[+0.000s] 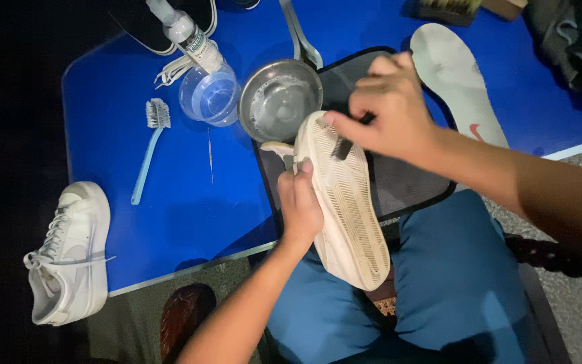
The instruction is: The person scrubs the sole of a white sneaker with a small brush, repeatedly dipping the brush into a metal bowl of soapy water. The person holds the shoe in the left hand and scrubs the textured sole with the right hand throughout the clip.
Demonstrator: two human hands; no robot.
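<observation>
Sole-up white shoe (345,202), tilted over the lap and the near edge of the blue table (170,202), toe end pointing toward the steel bowl (279,100). Gripped along its edge by the left hand (300,205), fingers wrapped round the side, thumb up on the sole. Right hand (392,111) pinched shut on a small dark brush (345,145), bristles down on the tread near the toe. Looks like mid-scrub on the outsole: grooves near the heel look greyish, so probably not far along yet.

Black mesh mat (399,182) underneath, soapy-looking water in the bowl right beside the toe. Clear cup (210,94) next to that, spray bottle (186,34) lying across it. Light blue toothbrush (148,145) well to the left, thin pin-like tool (210,155) near it. Loose insole (456,74) on the far right, second shoe (69,253) hanging off the left corner of the table.

Next move, at a guess: short strokes along the groove lines, firm grip to stop the shoe twisting, quick dip in the bowl once the bristles dry out. Can't tell how much dirt is left in the heel grooves, too dim.
</observation>
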